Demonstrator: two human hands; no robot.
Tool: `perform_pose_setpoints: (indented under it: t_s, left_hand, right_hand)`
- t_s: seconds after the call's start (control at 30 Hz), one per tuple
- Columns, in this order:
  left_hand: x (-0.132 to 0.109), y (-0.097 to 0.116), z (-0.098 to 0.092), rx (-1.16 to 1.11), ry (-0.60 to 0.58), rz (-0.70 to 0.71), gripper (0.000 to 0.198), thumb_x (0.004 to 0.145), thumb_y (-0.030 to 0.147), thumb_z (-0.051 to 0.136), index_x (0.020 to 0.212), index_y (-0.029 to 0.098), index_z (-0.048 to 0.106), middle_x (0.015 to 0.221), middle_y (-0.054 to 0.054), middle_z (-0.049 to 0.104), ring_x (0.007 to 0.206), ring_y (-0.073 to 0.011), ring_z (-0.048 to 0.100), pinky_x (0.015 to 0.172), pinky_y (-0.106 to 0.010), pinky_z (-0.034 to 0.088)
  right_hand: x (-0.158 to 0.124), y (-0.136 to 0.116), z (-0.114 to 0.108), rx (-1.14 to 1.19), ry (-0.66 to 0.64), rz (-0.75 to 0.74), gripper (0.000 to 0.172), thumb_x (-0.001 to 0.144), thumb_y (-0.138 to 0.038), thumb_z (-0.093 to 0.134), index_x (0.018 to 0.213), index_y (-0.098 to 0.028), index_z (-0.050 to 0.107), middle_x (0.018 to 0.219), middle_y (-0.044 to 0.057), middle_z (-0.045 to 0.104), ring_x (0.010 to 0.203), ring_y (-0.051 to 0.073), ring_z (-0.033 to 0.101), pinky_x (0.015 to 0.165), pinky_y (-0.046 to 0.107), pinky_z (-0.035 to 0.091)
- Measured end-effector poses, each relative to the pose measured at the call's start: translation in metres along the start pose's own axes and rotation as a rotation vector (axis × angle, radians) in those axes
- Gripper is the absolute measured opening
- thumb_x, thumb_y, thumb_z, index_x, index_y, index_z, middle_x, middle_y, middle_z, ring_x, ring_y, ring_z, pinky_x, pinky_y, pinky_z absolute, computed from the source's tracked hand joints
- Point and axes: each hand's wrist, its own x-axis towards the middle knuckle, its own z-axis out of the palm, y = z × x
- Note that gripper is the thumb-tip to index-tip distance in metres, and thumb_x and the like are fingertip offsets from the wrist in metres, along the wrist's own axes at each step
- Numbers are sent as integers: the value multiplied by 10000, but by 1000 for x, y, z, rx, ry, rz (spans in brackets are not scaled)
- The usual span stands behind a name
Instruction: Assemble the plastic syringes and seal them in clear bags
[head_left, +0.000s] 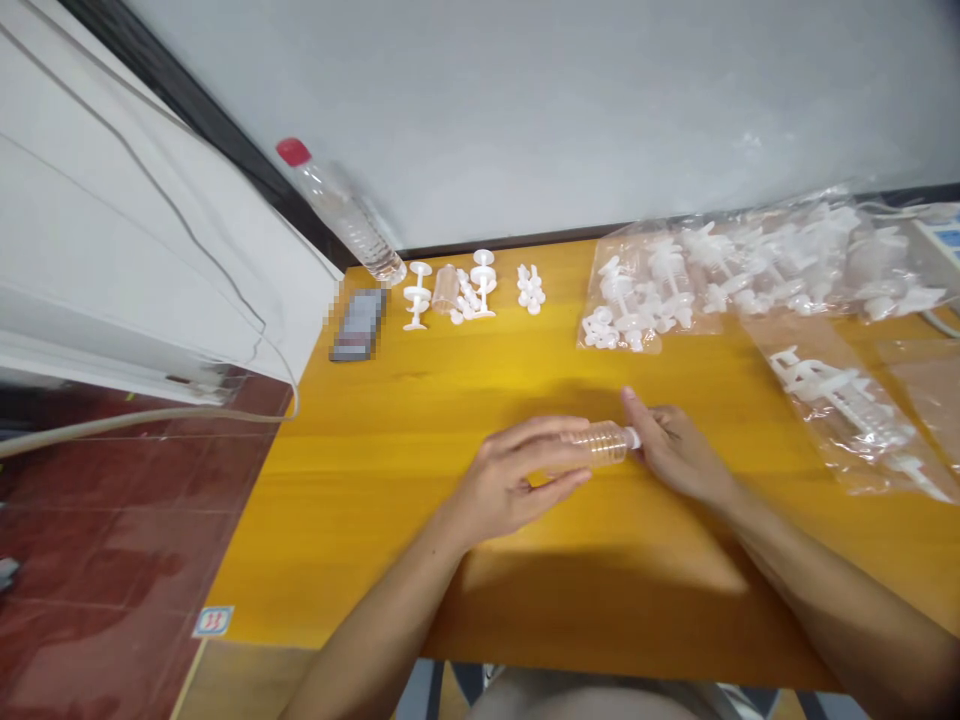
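Note:
A clear ribbed plastic cylinder lies sideways above the middle of the yellow table. My left hand is wrapped round its left part, fingers over the top and thumb below. At its right end is a small white piece, which touches my right hand. The right thumb points up and the other fingers are curled beneath, partly hidden, around the white piece.
White plunger-like parts, a clear cylinder and small white pieces lie at the back. A phone and a red-capped bottle stand at the back left. Bagged parts and another bag lie right.

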Motion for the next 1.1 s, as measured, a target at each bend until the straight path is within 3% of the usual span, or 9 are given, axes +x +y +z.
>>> perform_pose_setpoints:
  t_s: [0.13,0.3,0.4,0.47,0.53,0.6,0.73,0.93,1.1]
  left_hand:
    - [11,6,7,-102,141,-142,222,883,295,760,1094,229,765,1082,-103,790,886,-218,764,749,-323,630]
    - [33,-2,-6,52,-55,311,286,852,241,801,1134,228,752,1213,-109,766,1052,-211,752,930,-324,597]
    - [59,-27,-34,164,-46,146,377,956,442,660,1276,246,698,1207,-107,761,1023,-220,745,897,-330,583]
    - [81,-50,-52,483,219,-64,389,1011,442,554,1335,256,663,1202,-112,746,954,-219,722,866,-350,558]
    - [99,-73,-65,872,315,-207,403,1008,372,543,1377,241,640,1298,-153,689,1043,-283,688,903,-411,527]
    - [112,-91,-70,1096,287,-270,402,995,302,530,1369,216,652,1355,-189,637,1122,-347,655,899,-452,516]
    - [121,-107,-69,1137,228,-250,333,988,246,511,1228,171,730,1229,-204,672,1097,-362,658,876,-450,521]
    - [116,-95,-70,1078,254,-155,284,1019,233,483,1172,176,716,1189,-166,680,1005,-264,678,873,-374,513]
    - [73,-40,-72,689,464,30,178,1002,328,586,1087,205,682,1042,-83,706,885,-178,669,833,-316,512]
  right_hand:
    - [-6,1,4,-49,237,-298,642,987,-703,388,572,-215,364,545,-9,365,505,120,334,524,290,267]
    - [-3,-1,1,167,76,34,657,981,-717,385,562,-217,307,539,-20,287,500,107,253,494,290,209]
    - [3,2,-5,261,145,127,661,959,-741,415,564,-223,301,540,-20,295,508,111,263,499,293,219]
    - [7,7,-7,298,257,143,652,957,-732,438,570,-224,305,547,-17,312,521,118,298,510,292,239]
    - [11,13,-9,326,312,142,644,952,-725,464,575,-225,313,551,-17,324,528,122,321,514,291,252]
    - [13,17,-10,337,316,139,647,949,-725,472,571,-226,309,547,-18,328,524,121,324,511,290,253]
    - [13,16,-12,306,279,129,659,951,-727,462,551,-221,323,537,-19,338,510,113,309,507,295,241]
    - [15,20,-12,354,288,118,657,944,-716,490,543,-225,319,529,-18,341,506,115,313,506,297,232]
    - [17,26,-13,372,296,120,646,948,-693,504,548,-227,304,521,-20,343,500,116,321,501,296,238]
